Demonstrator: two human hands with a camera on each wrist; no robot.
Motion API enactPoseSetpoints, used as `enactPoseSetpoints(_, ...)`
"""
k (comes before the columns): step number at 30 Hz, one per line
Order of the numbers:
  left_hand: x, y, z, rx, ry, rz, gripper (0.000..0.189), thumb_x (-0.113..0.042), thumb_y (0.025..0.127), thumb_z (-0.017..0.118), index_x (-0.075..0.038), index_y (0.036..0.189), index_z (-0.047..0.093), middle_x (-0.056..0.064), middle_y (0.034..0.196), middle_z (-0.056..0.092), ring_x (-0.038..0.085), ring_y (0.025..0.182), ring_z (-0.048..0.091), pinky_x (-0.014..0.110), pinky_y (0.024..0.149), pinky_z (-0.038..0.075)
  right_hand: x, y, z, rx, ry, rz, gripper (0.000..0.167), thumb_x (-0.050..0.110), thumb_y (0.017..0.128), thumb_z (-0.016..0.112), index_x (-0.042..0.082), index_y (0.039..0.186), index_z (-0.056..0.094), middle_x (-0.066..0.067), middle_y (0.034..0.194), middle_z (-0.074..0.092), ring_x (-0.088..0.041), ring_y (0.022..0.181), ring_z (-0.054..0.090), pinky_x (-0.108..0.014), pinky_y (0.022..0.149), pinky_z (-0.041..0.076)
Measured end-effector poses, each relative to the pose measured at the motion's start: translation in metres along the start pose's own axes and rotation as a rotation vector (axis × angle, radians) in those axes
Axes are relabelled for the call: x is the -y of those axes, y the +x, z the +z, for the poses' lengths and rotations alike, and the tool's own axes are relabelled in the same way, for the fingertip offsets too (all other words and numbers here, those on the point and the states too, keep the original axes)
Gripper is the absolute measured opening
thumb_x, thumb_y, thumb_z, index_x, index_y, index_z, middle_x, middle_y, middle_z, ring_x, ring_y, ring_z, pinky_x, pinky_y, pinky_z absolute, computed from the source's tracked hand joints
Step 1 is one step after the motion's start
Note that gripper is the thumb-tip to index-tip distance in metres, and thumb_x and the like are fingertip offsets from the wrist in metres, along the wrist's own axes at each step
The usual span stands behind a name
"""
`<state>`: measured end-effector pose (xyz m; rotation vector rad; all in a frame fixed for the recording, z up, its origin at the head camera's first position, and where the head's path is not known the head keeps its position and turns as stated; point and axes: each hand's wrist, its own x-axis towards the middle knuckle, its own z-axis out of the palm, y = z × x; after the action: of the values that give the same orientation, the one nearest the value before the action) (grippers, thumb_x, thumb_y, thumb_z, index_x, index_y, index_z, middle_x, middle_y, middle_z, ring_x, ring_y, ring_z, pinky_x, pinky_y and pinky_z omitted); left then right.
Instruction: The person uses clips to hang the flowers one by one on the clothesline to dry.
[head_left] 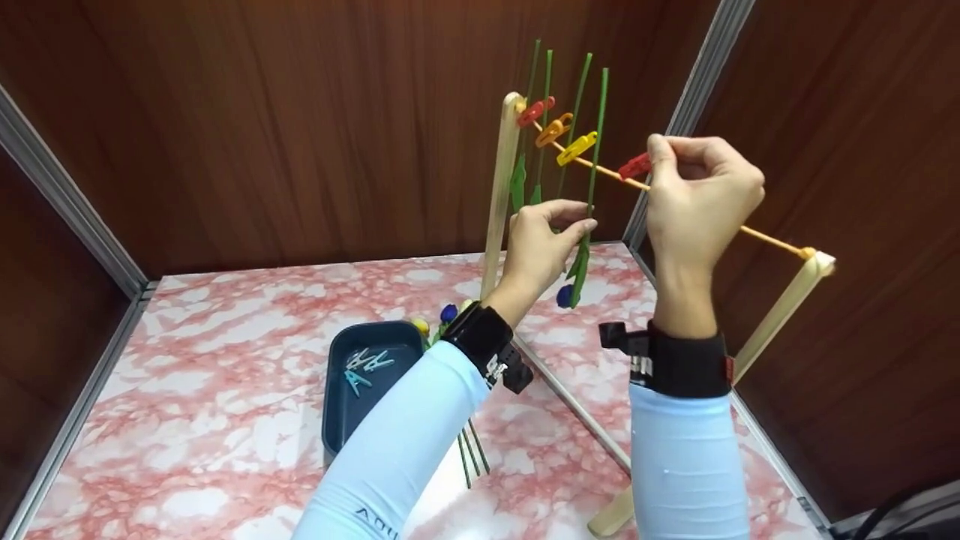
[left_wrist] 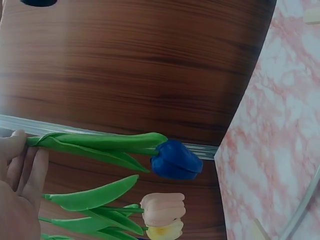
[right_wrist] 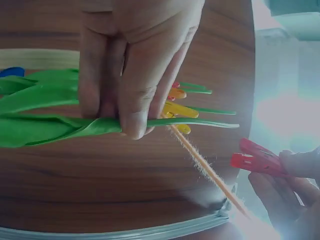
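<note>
While a blue tulip with green leaves and a thin green stem (left_wrist: 115, 142) is held head down in the left hand (head_left: 544, 236), a red plastic clothespin (head_left: 636, 165) is held in the right hand (head_left: 701, 184). The left grip is closed, thumb against fingers, on the stem; the right grip is clamped on the handle end of the clothespin. The stem is seen crossing a fuzzy orange cord (head_left: 611, 174), near a yellow plastic clothespin (head_left: 577, 148); whether stem and cord touch cannot be told.

Should the red clothespin be released before cord and stem are both seated between its prongs, the tulip may be dropped. Should the stem be caught too near its tip, it may be pulled free by the flower's weight. If the cord is jolted, neighbouring stems may be loosened.

One cord is strung between two pale wooden posts (head_left: 501, 180). Three clothespins are fixed to it: one red (head_left: 535, 112), one orange (head_left: 553, 131), one yellow. Three stems are hung there. Three pastel clothespins (head_left: 377, 361) can be made out in one dark blue tray (head_left: 341, 416). Beside it, three flower heads (head_left: 448, 313) are seen above the marbled surface (head_left: 247, 337).
</note>
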<state>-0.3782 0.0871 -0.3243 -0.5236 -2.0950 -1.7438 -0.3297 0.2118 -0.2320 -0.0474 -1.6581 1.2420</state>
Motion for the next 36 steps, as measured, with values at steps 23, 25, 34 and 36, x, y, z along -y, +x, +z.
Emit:
enactPoseSetpoints(23,-0.001,0.014,0.005,-0.002,-0.011,-0.027,0.020,-0.011,0.096,0.081,-0.006,0.115,0.082,0.004,0.106,0.081,0.007,0.086,0.071,0.016,0.078,0.057,0.016,0.030,0.028,0.326,-0.380,0.143,0.022,0.027,0.098,0.079,0.008,0.105,0.085,-0.004,0.098,0.079,-0.011,0.096,0.060,-0.023,0.075,0.047)
enactPoseSetpoints(25,0.000,0.015,0.005,-0.007,0.001,-0.022,0.020,-0.011,0.096,0.081,-0.006,0.115,0.082,0.004,0.107,0.081,0.007,0.087,0.071,0.016,0.078,0.057,0.015,0.031,0.029,0.359,-0.406,0.172,0.023,0.029,0.098,0.078,0.009,0.107,0.085,-0.006,0.103,0.079,-0.016,0.105,0.061,-0.023,0.078,0.050)
enactPoseSetpoints(34,0.000,0.018,0.008,-0.006,-0.011,-0.004,0.020,-0.010,0.096,0.080,-0.004,0.115,0.082,0.007,0.111,0.081,0.007,0.088,0.072,0.016,0.078,0.058,0.012,0.034,0.031,0.487,-0.490,0.246,0.025,0.028,0.100,0.077,0.008,0.111,0.084,-0.011,0.112,0.075,-0.018,0.101,0.062,-0.025,0.080,0.058)
enactPoseSetpoints(36,0.000,0.019,0.008,-0.010,-0.028,0.000,0.020,-0.009,0.096,0.080,-0.003,0.115,0.082,0.007,0.111,0.081,0.007,0.088,0.073,0.017,0.079,0.058,0.011,0.034,0.031,0.504,-0.497,0.249,0.025,0.028,0.100,0.077,0.007,0.112,0.084,-0.011,0.113,0.074,-0.017,0.101,0.062,-0.026,0.081,0.058)
